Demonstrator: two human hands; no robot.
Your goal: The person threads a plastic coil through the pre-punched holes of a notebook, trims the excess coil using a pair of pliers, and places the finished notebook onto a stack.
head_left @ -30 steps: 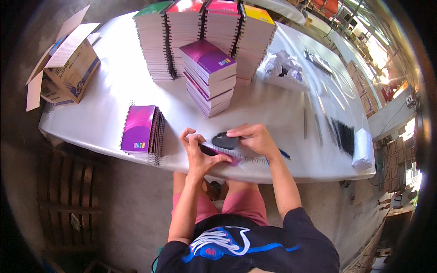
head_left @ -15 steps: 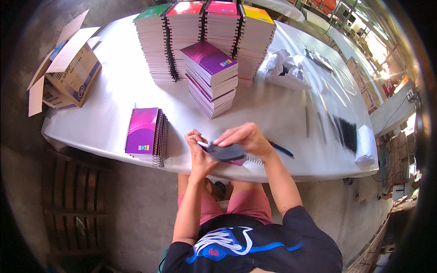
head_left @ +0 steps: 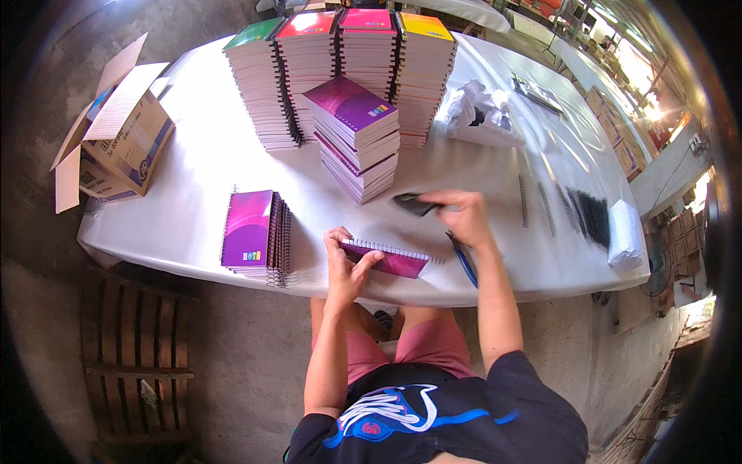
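Close to the table's front edge, my left hand is closed on a purple spiral notebook, thumb along its cover. The notebook lies with its wire coil on the far side, and the coil's end sticks out past the right corner. Above and to the right, apart from the notebook, my right hand grips a dark flat piece; motion smears it, so its kind is unclear. Blue-handled pliers lie on the table just below my right hand.
A pile of bound purple notebooks sits to the left. Taller stacks of books stand ahead, with a cardboard box at far left. Loose black coils, a white wrapped bundle and crumpled white wrapping lie to the right.
My right hand has lifted the dark piece off the notebook's coil and moved it up and right. The notebook, still in my left hand, now shows its cover and coil.
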